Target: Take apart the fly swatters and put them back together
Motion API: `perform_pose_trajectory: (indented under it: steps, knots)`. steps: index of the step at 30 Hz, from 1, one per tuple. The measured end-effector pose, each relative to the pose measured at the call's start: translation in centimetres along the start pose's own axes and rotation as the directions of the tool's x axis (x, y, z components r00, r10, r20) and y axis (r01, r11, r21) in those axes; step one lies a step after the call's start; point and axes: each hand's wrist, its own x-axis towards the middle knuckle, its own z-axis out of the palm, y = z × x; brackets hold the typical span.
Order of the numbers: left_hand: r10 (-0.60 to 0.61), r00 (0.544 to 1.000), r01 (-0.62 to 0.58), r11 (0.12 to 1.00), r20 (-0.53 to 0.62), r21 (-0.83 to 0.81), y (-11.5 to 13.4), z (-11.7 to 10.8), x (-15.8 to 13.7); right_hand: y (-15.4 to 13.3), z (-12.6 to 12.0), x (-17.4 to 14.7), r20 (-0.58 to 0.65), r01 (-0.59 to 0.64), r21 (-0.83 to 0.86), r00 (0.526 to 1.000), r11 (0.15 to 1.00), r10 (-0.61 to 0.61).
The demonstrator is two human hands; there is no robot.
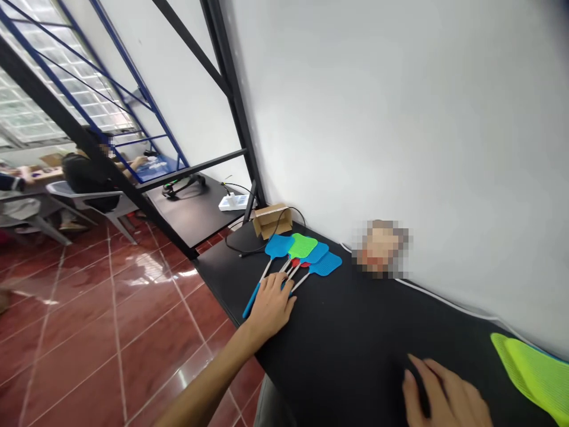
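My left hand (pixel 273 305) lies over the handles of several fly swatters, its fingers bent down around them and its thumb at their right side. Their heads fan out beyond my fingertips: a blue fly swatter (pixel 279 246) at the left, a green one (pixel 303 245), more blue ones (pixel 326 264) and a bit of red below. The leftmost blue handle (pixel 251 300) sticks out beside my hand. My right hand (pixel 444 394) hovers low over the table at the bottom edge, thumb and fingers apart, slightly blurred. Yellow-green fly swatter heads (pixel 533 373) lie to its right.
The black table (pixel 347 338) runs along a white wall. An open cardboard box (pixel 273 222) and a black cable sit at its far end; a white cable (pixel 444 303) follows the wall. Beyond a black metal frame (pixel 240 118) are a power strip (pixel 234 202) and a seated person (pixel 89 169).
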Motion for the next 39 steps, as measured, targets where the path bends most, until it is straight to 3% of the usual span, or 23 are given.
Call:
perform_pose_trajectory:
  steps: [2,6,12,24,32,39]
  knots:
    - [-0.032,0.999,0.031,0.999,0.021,0.045,-0.3,0.5,0.0,-1.3,0.0,1.6,0.082,0.006,0.029,0.997,1.0,-0.008]
    - [-0.072,0.997,0.073,0.997,-0.042,0.02,0.2,1.5,0.3,-2.4,0.2,2.2,0.151,-0.05,0.018,0.987,0.999,0.047]
    - [-0.104,0.988,0.107,0.994,-0.116,0.022,0.0,2.5,0.7,-2.7,-0.2,2.0,0.184,-0.137,-0.024,0.973,0.99,0.139]
    - [-0.132,0.984,0.142,0.987,-0.121,0.072,0.0,2.5,0.6,-4.3,-1.6,1.4,0.172,-0.226,-0.124,0.954,0.966,0.245]
    - [-0.143,0.988,0.146,0.988,-0.056,0.058,0.4,1.8,0.7,-4.4,-1.9,1.5,0.19,-0.244,-0.119,0.946,0.962,0.264]
    - [-0.155,0.986,0.159,0.984,0.054,-0.076,0.8,0.7,0.6,-4.3,-2.2,1.5,0.214,-0.254,-0.093,0.939,0.963,0.268]
